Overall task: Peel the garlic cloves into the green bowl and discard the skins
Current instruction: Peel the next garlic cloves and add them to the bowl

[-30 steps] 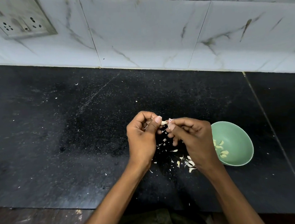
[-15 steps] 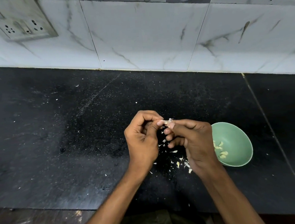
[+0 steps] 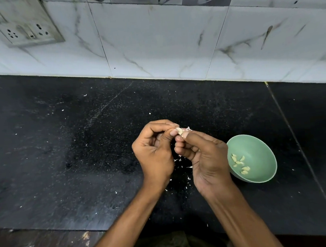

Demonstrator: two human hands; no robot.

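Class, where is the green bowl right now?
In the head view, the green bowl sits on the black counter, right of centre, just beyond the right hand.

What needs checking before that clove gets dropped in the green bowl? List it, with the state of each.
1. Garlic clove pinched between both hands: ok.
2. Skin fully off the clove: not ok, a papery flake still sticks out by the right hand.
3. Left hand has a firm hold: ok.
4. Green bowl upright, beside the right hand: ok.
5. Bowl holds only peeled cloves: ok.
6. Skins discarded: not ok, bits lie on the counter.
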